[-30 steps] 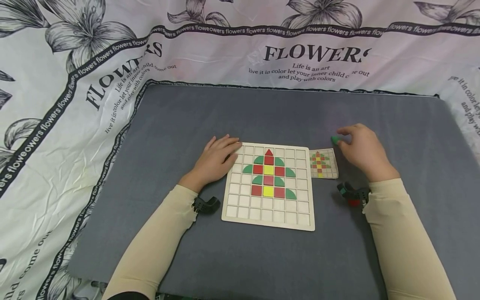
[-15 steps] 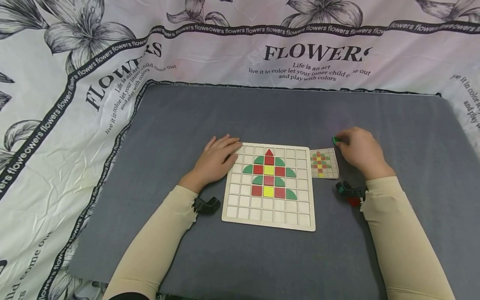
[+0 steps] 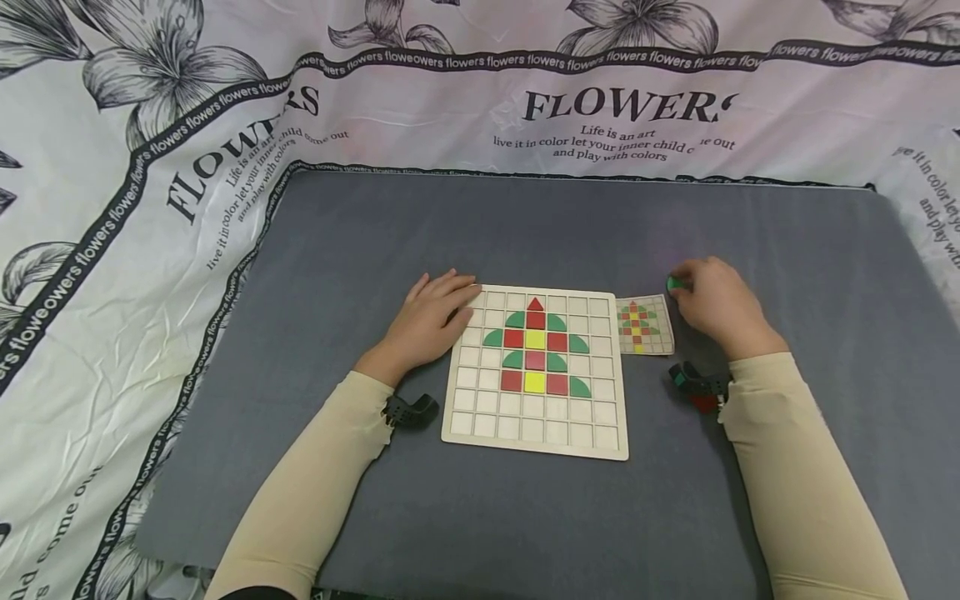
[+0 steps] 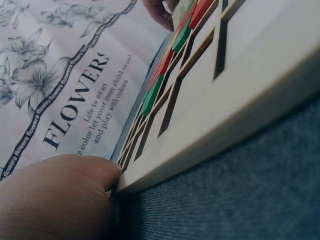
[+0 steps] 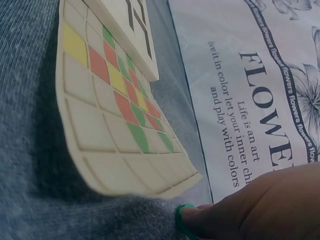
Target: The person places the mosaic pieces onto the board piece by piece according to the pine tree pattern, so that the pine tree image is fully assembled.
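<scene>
A square wooden grid board (image 3: pixel 510 427) lies on the grey table, with red, yellow and green pieces set in its cells as a tree-like figure. My left hand (image 3: pixel 423 327) rests at the board's upper left edge, fingers stretched out. To the right of the board, my right hand (image 3: pixel 722 307) pinches a small green piece (image 3: pixel 674 284) between thumb and fingers, low over the cloth. In the right wrist view the green piece (image 5: pixel 186 220) shows at the thumb tip, its shape mostly hidden. Beside that hand lies a pattern card (image 3: pixel 657 341) with a similar figure printed on it.
The pattern card's left side meets the board's right edge. Black wrist cameras (image 3: pixel 412 410) sit at both wrists, and a red patch (image 3: pixel 705 404) shows under the right one. White flower-printed cloth (image 3: pixel 450 117) stands behind the grey tabletop (image 3: pixel 525 525) and along its left side.
My right hand has shifted slightly left and down, and its fingers now cover more of the green piece. My left hand stays at the board's edge.
</scene>
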`<state>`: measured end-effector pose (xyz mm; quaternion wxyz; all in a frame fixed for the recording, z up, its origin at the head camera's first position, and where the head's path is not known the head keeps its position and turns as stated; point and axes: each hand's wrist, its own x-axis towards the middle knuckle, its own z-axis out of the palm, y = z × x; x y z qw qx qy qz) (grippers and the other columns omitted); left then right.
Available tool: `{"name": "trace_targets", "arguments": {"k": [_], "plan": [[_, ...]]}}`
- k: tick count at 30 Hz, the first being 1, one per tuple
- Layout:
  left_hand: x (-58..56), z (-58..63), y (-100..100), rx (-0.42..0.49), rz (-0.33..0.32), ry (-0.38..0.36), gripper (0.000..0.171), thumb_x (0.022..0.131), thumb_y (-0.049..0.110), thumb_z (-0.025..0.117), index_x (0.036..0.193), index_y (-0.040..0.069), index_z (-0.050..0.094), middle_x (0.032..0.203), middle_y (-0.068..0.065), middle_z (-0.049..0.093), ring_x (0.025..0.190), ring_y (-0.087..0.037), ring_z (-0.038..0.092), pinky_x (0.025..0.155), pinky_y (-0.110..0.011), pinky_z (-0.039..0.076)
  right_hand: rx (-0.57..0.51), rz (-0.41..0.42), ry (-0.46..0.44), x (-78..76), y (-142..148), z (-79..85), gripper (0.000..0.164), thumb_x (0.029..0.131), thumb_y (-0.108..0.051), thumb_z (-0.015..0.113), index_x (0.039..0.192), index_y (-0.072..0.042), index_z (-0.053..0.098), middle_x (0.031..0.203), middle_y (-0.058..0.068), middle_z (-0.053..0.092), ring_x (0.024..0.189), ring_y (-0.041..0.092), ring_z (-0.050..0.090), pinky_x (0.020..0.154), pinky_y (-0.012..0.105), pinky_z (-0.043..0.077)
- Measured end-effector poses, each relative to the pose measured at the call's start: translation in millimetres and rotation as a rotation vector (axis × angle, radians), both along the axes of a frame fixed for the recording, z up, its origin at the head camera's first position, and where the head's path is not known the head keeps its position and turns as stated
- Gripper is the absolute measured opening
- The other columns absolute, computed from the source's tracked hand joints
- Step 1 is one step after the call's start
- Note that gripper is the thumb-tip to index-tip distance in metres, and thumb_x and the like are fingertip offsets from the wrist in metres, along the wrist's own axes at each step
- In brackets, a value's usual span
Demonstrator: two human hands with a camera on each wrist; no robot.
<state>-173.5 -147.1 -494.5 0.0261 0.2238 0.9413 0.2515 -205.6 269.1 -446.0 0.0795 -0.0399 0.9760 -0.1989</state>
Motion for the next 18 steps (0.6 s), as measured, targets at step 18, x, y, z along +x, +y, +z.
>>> {"name": "trace_targets", "arguments": {"k": [18], "plan": [[0.3,3.6,0,-0.022,0.008,-0.009,0.048,0.113,0.033,0.047,0.159,0.02,0.05,0.165,-0.002,0.044,0.16,-0.024,0.025,0.133,-0.049,0.004,0.0,0.004,-0.031,3.5,2,9.6,0.03,0.102,-0.012,0.058,0.126,0.005,0.061,0.112,0.03,0.062,0.09,0.042,0.061,0.07,0.057,0.051]]}}
